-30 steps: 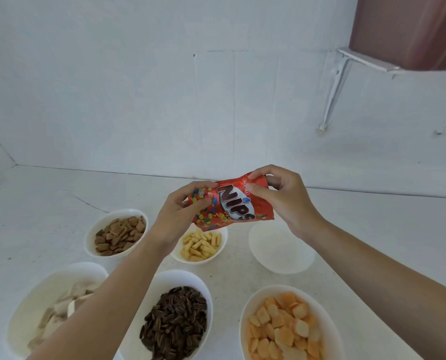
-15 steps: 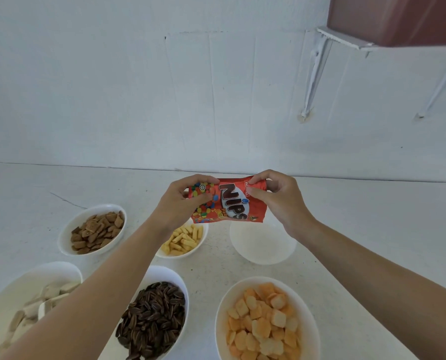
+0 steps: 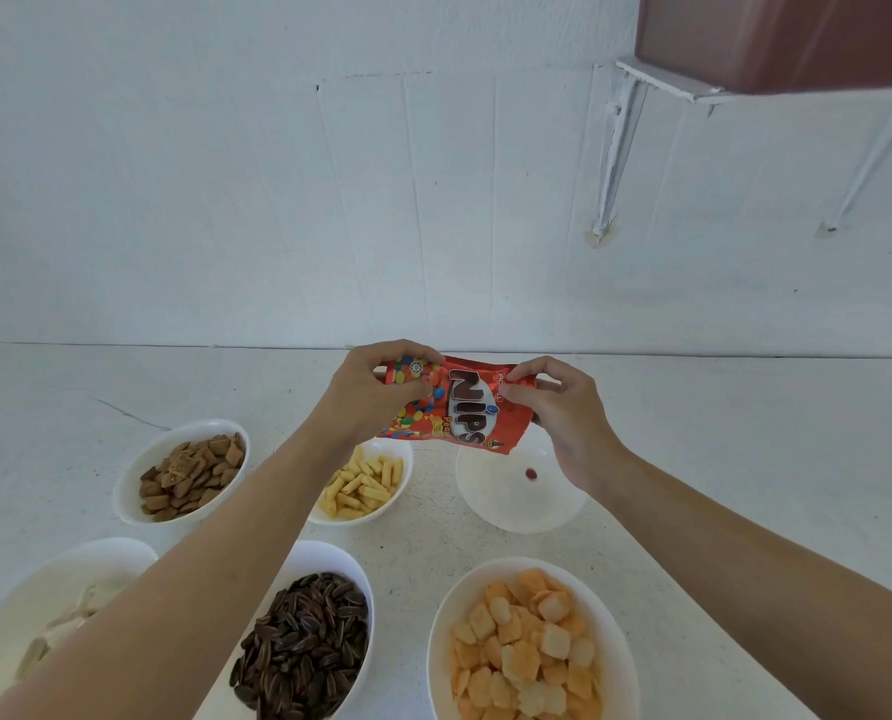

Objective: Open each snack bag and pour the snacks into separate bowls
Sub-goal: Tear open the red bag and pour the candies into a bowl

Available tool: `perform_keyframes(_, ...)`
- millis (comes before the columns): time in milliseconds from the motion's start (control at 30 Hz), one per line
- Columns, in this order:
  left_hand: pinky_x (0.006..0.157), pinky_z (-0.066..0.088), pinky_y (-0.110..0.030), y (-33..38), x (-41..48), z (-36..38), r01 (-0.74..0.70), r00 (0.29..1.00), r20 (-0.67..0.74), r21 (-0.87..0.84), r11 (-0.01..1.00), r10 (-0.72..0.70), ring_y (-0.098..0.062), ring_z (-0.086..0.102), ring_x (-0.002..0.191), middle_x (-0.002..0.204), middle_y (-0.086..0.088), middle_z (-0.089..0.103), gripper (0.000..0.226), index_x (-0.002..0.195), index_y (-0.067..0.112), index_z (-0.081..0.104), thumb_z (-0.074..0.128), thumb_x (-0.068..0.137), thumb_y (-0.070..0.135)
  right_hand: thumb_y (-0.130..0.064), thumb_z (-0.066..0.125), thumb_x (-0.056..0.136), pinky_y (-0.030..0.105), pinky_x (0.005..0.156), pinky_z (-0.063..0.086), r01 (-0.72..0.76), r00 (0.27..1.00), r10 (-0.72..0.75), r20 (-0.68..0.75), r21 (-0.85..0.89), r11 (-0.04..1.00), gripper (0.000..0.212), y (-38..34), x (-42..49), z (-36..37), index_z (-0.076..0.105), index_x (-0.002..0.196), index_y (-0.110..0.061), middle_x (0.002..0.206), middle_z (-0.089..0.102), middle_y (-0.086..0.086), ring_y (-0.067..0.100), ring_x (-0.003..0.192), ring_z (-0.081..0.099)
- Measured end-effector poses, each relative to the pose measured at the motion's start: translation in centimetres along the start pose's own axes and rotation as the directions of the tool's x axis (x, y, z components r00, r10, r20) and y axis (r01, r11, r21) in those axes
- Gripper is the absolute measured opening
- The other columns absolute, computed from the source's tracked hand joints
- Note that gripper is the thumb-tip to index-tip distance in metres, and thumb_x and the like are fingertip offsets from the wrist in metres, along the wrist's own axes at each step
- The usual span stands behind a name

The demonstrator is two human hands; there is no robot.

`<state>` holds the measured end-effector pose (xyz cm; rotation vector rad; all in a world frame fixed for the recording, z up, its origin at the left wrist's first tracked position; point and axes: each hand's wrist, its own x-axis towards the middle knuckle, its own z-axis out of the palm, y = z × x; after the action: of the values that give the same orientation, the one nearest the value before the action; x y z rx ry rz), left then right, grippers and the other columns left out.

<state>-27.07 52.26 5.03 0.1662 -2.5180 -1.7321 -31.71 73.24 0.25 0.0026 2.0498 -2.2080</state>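
red Nips bag (image 3: 451, 405) crumpled, tilted | left hand (image 3: 368, 394) pinches it; right hand (image 3: 563, 413) pinches too

left hand (image 3: 376, 394): raised, fingers curled over top-left corner of snack bag (image 3: 462, 407), thumb on its front | right hand (image 3: 563, 415): thumb and forefinger pinch bag's top-right edge, other fingers curled | forearms: bare, reaching forward, converging

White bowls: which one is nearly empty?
The far-right white bowl beneath the red Nips bag: only one red candy shows in it; the other five hold snacks.
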Motion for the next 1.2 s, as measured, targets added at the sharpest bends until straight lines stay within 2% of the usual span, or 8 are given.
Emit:
perform_keyframes(267,0.075,0.063,-0.033,0.4,0.1,0.1,0.004,1.0,-0.011,0.014,1.0,-0.004,-0.018,0.07,0.096,0.111,0.004,0.07,0.026,0.099,0.033,0.075,0.075,0.086,0.011,-0.01,0.077,0.084,0.04,0.083,0.062,0.031,0.999,-0.031,-0.01,-0.012,0.999,0.013,0.2,0.1,-0.3,0.069,0.092,-0.016,0.104,0.073,0.005,0.025,0.097,0.071)
perform_keyframes(433,0.064,0.059,-0.022,0.8,0.1,0.1,-0.02,1.0,0.001,0.048,0.999,0.02,-0.014,0.071,0.092,0.111,0.005,0.07,0.025,0.099,0.034,0.074,0.075,0.088,0.012,-0.008,0.077,0.083,0.045,0.085,0.061,0.024,1.0,-0.024,-0.001,0.005,1.0,0.013,0.4,0.1,-0.4,0.068,0.09,-0.015,0.104,0.074,0.009,0.029,0.099,0.071)
perform_keyframes(733,0.065,0.058,-0.022,1.4,0.2,0.0,-0.039,0.999,0.0,0.055,0.998,0.039,-0.014,0.07,0.091,0.11,0.006,0.07,0.023,0.098,0.036,0.074,0.076,0.088,0.015,-0.009,0.076,0.085,0.043,0.083,0.061,0.034,0.999,-0.034,-0.01,-0.011,0.999,0.013,0.0,-0.1,-0.3,0.068,0.092,-0.015,0.103,0.074,0.007,0.027,0.097,0.072)
perform_keyframes(800,0.064,0.058,-0.022,1.5,0.2,0.0,-0.047,0.999,-0.002,0.051,0.998,0.047,-0.014,0.07,0.091,0.11,0.007,0.07,0.023,0.098,0.036,0.074,0.076,0.088,0.016,-0.009,0.074,0.087,0.039,0.079,0.062,0.045,0.999,-0.045,-0.012,-0.015,0.999,0.012,-0.1,-0.2,-0.1,0.066,0.091,-0.017,0.104,0.073,0.005,0.026,0.096,0.072)
perform_keyframes(933,0.061,0.057,-0.019,1.6,0.1,-0.2,-0.069,0.998,-0.013,0.011,0.998,0.069,-0.014,0.071,0.091,0.107,0.008,0.07,0.023,0.095,0.037,0.074,0.075,0.089,0.015,-0.013,0.07,0.091,0.023,0.063,0.057,0.09,0.996,-0.091,-0.022,-0.034,0.995,0.012,-0.9,-0.5,0.3,0.062,0.097,-0.019,0.104,0.072,0.001,0.02,0.089,0.072)
perform_keyframes(1033,0.062,0.058,-0.02,1.6,0.0,-0.2,-0.091,0.995,-0.029,-0.012,0.996,0.091,-0.014,0.071,0.091,0.105,0.011,0.07,0.023,0.095,0.038,0.074,0.075,0.089,0.015,-0.015,0.068,0.093,0.018,0.058,0.055,0.119,0.992,-0.12,-0.027,-0.038,0.992,0.011,-1.0,-0.6,0.5,0.059,0.099,-0.019,0.106,0.07,0.001,0.016,0.087,0.071)
perform_keyframes(1133,0.062,0.058,-0.02,1.4,0.0,0.1,-0.093,0.995,-0.034,-0.011,0.996,0.092,-0.013,0.071,0.091,0.105,0.012,0.069,0.022,0.097,0.039,0.073,0.076,0.089,0.018,-0.014,0.066,0.095,0.024,0.06,0.059,0.08,0.995,-0.082,-0.047,-0.051,0.995,0.011,-0.4,-0.6,0.7,0.058,0.098,-0.02,0.104,0.071,0.0,0.016,0.085,0.073)
perform_keyframes(1200,0.06,0.057,-0.018,1.2,0.0,0.3,-0.079,0.997,-0.02,-0.006,0.997,0.079,-0.012,0.072,0.089,0.108,0.009,0.068,0.023,0.1,0.038,0.073,0.076,0.089,0.019,-0.013,0.065,0.095,0.03,0.07,0.061,0.01,0.999,-0.014,-0.049,-0.075,0.997,0.012,0.3,-0.4,0.7,0.057,0.095,-0.022,0.109,0.07,0.005,0.021,0.092,0.072)
